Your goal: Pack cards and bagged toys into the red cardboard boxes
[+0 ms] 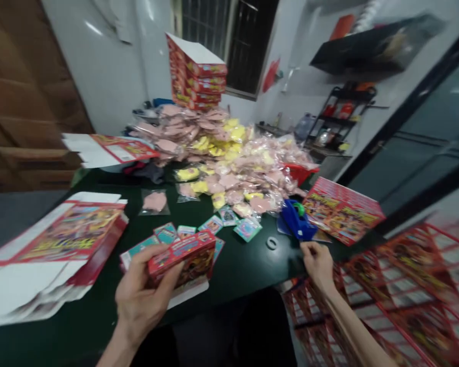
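Two hands work over a dark green tabletop [248, 285]. The left hand [141, 295] is open wide around a small red box [181, 257], with the fingers on top and the thumb below. That grip seems to keep the box from slipping, and it is held up off the tabletop, so all of its sides are easy to reach. The right hand [318, 265] is pulled in narrow, with its fingers pinched close. It is hard to tell if it holds something very thin. It is just beside a blue tape dispenser [296, 221], and a small pale ring [271, 243] lies near it.

Small bright cards [212, 224] are spread out near the red box, maybe so each one is easy to pick up. A big flat printed box sheet [61, 239] lies to the left, and another red printed box sheet [342, 210] lies to the right. Behind them is a big heap of clear plastic bags [222, 158] with pink and yellow things inside. One pink bag [155, 201] lies apart from the heap. A tall stack of red boxes [195, 71] sits at the back, up out of the way. Many flat red box sheets [405, 300] lie in a pile at the lower right, close to the right arm.
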Tool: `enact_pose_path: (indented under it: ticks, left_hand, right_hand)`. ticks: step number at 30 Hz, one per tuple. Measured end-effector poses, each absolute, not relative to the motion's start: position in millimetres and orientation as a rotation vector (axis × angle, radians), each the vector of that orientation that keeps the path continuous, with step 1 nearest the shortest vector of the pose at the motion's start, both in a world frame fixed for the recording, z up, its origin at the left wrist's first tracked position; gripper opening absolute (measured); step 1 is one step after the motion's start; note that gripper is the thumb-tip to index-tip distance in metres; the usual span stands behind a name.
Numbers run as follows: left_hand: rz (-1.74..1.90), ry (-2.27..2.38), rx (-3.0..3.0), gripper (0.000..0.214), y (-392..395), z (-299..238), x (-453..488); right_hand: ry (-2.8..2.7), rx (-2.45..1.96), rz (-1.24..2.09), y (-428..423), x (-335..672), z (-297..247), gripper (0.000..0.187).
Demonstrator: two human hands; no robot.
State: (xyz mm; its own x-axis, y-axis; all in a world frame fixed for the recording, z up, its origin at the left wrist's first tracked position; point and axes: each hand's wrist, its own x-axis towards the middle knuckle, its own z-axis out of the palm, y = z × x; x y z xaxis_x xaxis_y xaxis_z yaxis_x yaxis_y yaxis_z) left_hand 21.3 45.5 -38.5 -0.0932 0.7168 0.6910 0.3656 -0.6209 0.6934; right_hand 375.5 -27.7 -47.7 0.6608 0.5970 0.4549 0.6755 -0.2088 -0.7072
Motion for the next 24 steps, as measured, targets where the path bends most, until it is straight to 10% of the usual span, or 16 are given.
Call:
enact_pose_path:
  ticks: [9, 24]
  left_hand:
    - [1.801, 0.860, 1.979, 0.030, 25.7, -15.7, 25.4]
    - [1.657, 0.748, 2.388, 0.030, 21.0, -6.4, 18.1]
  right_hand:
    - [-1.074, -1.090, 1.060, -42.0, 156.7, 14.1, 0.027]
    - [-0.786, -1.119, 1.106, -37.3, 135.5, 13.9, 0.038]
